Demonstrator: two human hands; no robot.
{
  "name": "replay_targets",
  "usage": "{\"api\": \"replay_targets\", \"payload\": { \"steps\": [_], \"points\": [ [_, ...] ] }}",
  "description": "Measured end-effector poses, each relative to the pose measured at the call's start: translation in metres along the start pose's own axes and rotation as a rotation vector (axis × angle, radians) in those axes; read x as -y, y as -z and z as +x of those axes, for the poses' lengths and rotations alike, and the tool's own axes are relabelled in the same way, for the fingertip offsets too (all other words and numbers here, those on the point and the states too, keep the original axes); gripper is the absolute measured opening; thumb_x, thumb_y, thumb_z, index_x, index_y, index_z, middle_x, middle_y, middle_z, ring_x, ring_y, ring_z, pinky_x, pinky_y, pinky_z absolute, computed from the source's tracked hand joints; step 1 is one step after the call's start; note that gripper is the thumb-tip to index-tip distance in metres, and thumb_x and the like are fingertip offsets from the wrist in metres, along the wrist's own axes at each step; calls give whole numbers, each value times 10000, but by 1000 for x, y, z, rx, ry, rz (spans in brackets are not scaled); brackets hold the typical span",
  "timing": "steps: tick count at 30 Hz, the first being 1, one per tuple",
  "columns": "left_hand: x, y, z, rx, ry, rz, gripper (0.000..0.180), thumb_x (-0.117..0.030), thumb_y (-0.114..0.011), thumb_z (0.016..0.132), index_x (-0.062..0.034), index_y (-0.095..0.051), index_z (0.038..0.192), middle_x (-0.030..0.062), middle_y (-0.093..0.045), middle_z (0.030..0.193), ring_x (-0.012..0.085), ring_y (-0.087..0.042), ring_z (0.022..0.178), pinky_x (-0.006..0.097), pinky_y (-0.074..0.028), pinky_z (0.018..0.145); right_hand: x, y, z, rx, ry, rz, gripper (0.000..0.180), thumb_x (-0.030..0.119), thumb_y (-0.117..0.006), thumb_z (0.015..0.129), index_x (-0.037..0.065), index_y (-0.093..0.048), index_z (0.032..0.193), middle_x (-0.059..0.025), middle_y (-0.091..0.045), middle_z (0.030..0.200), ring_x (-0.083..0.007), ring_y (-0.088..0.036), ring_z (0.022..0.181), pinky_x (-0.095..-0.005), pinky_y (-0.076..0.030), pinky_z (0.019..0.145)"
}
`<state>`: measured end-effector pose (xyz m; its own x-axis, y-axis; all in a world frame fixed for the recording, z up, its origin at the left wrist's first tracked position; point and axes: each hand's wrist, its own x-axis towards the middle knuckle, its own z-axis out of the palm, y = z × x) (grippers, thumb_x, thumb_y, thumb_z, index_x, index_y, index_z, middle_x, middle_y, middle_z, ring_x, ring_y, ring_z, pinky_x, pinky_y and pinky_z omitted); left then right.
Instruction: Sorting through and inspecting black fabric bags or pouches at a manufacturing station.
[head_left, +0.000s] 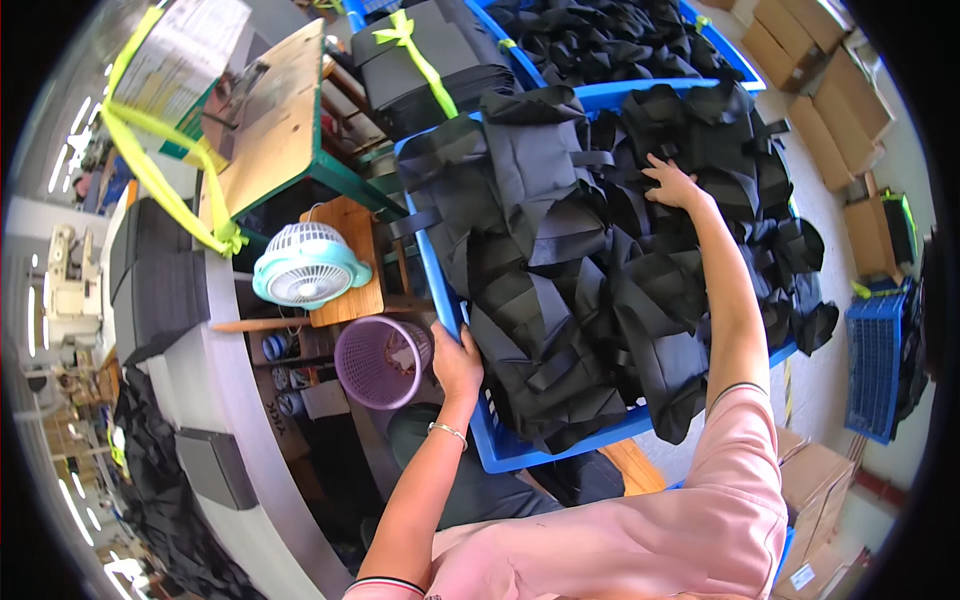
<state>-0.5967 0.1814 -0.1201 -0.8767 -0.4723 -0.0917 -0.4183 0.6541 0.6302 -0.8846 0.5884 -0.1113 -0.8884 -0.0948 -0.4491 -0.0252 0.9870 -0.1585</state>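
One blue bin (520,455) fills the middle of the frame, heaped with many black fabric pieces (580,260). The left hand (456,362) grips its left rim; the right hand (672,183) rests flat, fingers spread, on the pile. One small fan (306,264) and one purple basket (380,362) sit left of it.

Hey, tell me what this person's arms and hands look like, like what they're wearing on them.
Both forearms are bare. The short sleeves are pink; the left sleeve ends in a cuff with dark and light stripes, and the right sleeve has a dark-edged cuff. A thin silver-coloured bracelet circles the left wrist. The left hand and right hand wear no gloves; no rings can be made out.
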Motion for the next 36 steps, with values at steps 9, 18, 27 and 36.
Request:
{"api": "replay_targets", "payload": {
  "steps": [9,18,27,36],
  "points": [
    [2,2,-2,20,33,11,295,-251,-545,974,-19,-433,1117,305,-632,1000,510,-611,868,570,-483,743,198,61,-107,-781,479,235,583,412,-665,880,244,-514,1417,-67,-296,1595,-412,-248,1457,-762,-182,1048],
    [5,0,-2,37,53,33,309,-266,-539,974,-3,-430,1094,309,-631,964,505,-611,847,573,-475,726,186,-15,-39,-176,225,-151,874,418,-760,734,362,-360,1509,-6,-105,1658,-419,-75,1504,-843,-71,1017],
    [6,-7,1,-29,-73,30,295,-255,-548,968,-7,-441,1087,307,-641,896,510,-614,812,574,-458,704,125,-48,4,105,10,-304,713,534,-579,859,337,-376,1513,-24,-203,1632,-400,-182,1483,-851,-42,1004],
    [6,-6,1,12,-49,5,358,-286,-563,973,-1,-460,1165,311,-663,983,508,-629,921,529,-493,798,234,-5,-87,-731,646,-356,305,184,-600,886,236,-684,1174,3,-256,1608,-328,-178,1496,-764,-235,1050]
  ]
}}
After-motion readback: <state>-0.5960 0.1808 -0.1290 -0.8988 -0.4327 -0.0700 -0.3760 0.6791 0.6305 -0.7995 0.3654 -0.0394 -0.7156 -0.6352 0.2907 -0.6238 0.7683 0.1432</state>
